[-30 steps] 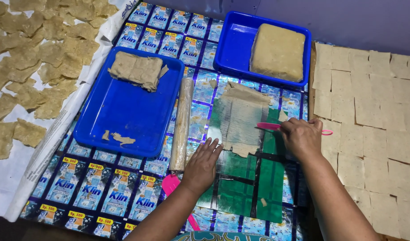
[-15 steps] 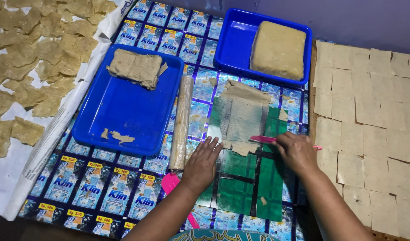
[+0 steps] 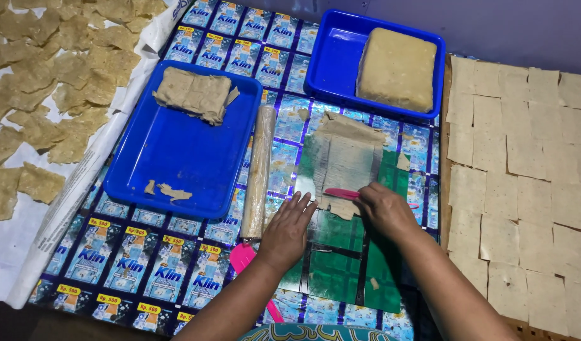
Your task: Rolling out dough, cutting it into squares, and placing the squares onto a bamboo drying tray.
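Thin dough sheet (image 3: 346, 163) flat on green plastic sheet (image 3: 341, 252), long axis running away from person, just ahead of both hands. Right hand (image 3: 385, 211) nearer, clamped on pink tool (image 3: 342, 193) laid crosswise at sheet's near edge. Left hand (image 3: 288, 228) open, fingers spread, pressing plastic beside rolling pin (image 3: 259, 170). Versus earlier frames: right hand and tool lower, nearer person; left unchanged.

The left hand (image 3: 286, 230) lies flat, palm down, fingers spread and pointing forward. The right hand (image 3: 384, 211) is curled closed (knuckles up), pinching with its fingertips. Both bare forearms reach in from below.
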